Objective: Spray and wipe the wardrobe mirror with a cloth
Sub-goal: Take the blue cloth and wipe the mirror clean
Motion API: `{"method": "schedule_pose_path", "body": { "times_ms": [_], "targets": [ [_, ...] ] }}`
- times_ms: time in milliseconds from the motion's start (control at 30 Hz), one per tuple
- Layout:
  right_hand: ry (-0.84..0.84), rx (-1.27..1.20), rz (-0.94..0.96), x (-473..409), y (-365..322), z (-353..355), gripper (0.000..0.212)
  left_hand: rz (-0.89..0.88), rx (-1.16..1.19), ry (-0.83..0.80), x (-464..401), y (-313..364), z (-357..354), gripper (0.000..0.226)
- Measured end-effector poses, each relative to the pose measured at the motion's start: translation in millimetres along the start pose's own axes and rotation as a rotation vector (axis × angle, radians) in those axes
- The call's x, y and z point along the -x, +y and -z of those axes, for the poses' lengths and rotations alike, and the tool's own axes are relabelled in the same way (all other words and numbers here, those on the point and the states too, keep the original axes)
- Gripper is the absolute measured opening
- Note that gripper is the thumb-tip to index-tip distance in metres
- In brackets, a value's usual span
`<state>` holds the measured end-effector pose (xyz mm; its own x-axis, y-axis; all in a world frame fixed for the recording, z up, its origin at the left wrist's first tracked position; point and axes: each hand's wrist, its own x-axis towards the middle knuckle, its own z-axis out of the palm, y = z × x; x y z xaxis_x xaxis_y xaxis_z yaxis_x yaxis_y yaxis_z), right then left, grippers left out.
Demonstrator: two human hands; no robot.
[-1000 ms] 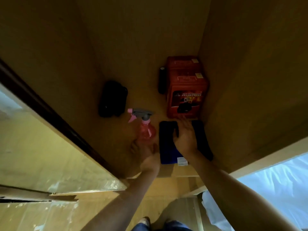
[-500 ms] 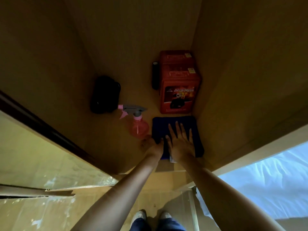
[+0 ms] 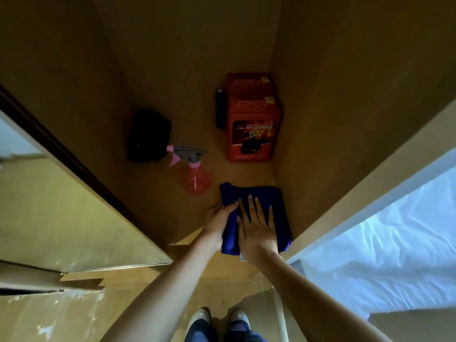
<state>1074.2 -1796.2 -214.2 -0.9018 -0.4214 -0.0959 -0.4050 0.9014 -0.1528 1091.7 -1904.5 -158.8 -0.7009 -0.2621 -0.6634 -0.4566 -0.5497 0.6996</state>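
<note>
Item 1: blue cloth (image 3: 276,206), folded, at the front right corner of the wardrobe floor (image 3: 158,206). Judged soft, light, limp; best gathered at its left edge. Right hand (image 3: 257,232) is laid flat on it, open; left hand (image 3: 218,224) is curled around that edge.

Item 2: pink spray bottle (image 3: 196,180), upright just left of the cloth, untouched. Judged light, smooth; best taken at the neck.

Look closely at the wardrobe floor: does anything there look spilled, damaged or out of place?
Nothing stands out. The pink spray bottle stands upright with no puddle visible, the red box sits squarely in the corner, and both hands, left hand and right hand, rest on the blue cloth.
</note>
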Motion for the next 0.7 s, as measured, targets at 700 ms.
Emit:
{"method": "schedule_pose_path", "body": {
  "times_ms": [700],
  "targets": [
    [-0.012,-1.684,-0.118,102,-104,33,0.057,-0.073,-0.011,-0.195,132,-8,67,0.042]
  ]
}}
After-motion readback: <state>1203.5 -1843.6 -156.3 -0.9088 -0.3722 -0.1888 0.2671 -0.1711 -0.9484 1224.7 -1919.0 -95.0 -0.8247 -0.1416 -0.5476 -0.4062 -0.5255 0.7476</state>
